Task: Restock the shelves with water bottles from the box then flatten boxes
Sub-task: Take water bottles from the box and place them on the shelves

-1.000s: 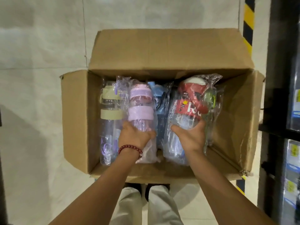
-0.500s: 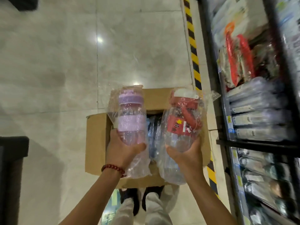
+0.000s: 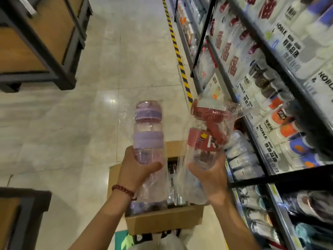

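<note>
My left hand (image 3: 136, 171) grips a purple-capped clear water bottle (image 3: 148, 130) in a plastic bag, held upright above the box. In my right hand (image 3: 210, 175) is a red-capped clear bottle (image 3: 205, 134), also bagged and tilted a little toward the shelves. Below both hands the open cardboard box (image 3: 162, 221) stands on the floor with more wrapped bottles inside, mostly hidden by my hands and the bags. The shelf unit (image 3: 252, 123) rises close on the right, a short way past the red bottle.
The shelves are packed with boxed cups and wrapped bottles (image 3: 241, 157). A yellow-black stripe (image 3: 180, 58) runs along the floor at the shelf's foot. Dark-framed wooden display units stand at the upper left (image 3: 45, 37) and lower left (image 3: 19, 219). Tiled floor lies between.
Both hands have lifted the two bottles out of the box and raised them higher. My view has swung up and right, bringing the shelves into sight.
</note>
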